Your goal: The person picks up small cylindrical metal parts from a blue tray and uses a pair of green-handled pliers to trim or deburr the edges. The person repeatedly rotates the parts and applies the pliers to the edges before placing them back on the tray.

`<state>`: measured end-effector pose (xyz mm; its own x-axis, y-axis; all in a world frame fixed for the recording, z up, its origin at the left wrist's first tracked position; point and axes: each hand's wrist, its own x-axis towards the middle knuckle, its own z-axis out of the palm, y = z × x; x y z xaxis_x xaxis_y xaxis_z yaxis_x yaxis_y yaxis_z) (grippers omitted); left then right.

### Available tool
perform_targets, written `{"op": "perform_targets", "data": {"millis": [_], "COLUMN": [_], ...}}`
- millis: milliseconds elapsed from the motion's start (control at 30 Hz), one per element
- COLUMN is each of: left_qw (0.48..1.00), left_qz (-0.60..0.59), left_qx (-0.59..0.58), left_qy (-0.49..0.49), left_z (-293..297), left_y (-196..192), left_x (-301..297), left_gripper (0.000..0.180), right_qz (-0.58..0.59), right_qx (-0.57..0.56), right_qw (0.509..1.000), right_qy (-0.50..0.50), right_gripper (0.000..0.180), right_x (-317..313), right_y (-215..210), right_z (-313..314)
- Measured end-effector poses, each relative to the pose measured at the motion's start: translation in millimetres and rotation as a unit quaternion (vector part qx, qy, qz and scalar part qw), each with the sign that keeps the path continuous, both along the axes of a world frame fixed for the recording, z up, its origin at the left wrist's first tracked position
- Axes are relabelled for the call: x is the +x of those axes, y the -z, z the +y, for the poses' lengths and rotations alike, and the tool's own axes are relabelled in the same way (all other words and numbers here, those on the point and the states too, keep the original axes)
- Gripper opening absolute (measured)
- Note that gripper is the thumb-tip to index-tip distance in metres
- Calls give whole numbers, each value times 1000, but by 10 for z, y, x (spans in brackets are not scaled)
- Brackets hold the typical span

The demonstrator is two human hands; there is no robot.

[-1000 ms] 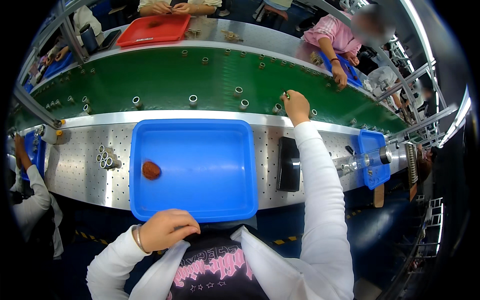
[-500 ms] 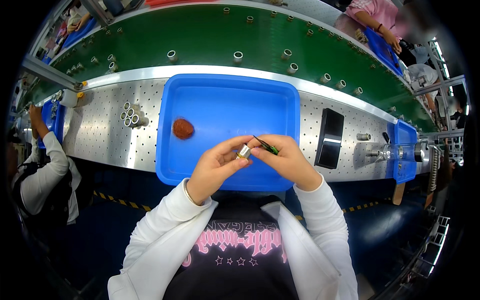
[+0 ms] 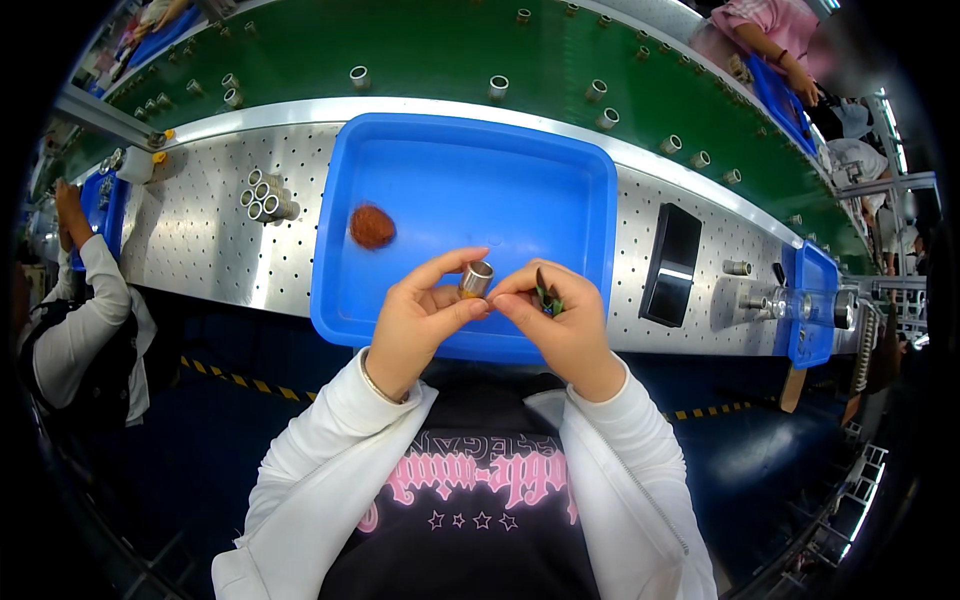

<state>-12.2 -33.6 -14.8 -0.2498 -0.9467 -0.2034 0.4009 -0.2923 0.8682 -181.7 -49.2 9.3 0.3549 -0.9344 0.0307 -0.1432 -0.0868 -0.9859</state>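
Observation:
Over the blue tray, my left hand grips a short, hollow metal sleeve between thumb and fingers. Its open end faces up, and a bit of yellow shows at its lower edge. Close beside it, my right hand is closed around a small black-and-green pointed tool, mostly covered by the fingers, so its exact kind cannot be made out. The right thumb and forefinger tips meet at the sleeve's lower right side. A reddish-brown fibrous pad lies in the tray's left part.
Several metal sleeves stand grouped on the perforated metal bench. Right of the tray lies a black phone-like slab. Beyond it are a clear bottle and another blue tray. A green conveyor carries spaced sleeves; co-workers sit nearby.
The sleeve has turned more upright, showing its open end. In my right hand the tool has swung from pointing left across the fingers to pointing upward. The view has shifted slightly.

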Motion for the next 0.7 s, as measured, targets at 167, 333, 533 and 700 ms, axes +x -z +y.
{"op": "perform_targets", "data": {"millis": [167,333,533,700], "left_qw": [997,986,984,974], "left_qz": [52,110,132,167], "left_qx": [59,122,117,152], "left_qy": [-11,4,6,-14], "left_z": [33,29,50,26], "left_y": [4,-27,16,-41], "left_x": [4,0,-6,13], "left_gripper": [47,48,44,44], "right_qz": [-210,-265,-265,-255], "right_qx": [158,177,200,166], "right_qw": [964,947,943,951], "right_qy": [42,32,28,61], "right_gripper": [6,7,9,10], "right_x": [1,78,47,-7], "right_y": [55,101,152,138], "right_z": [67,99,128,148]}}
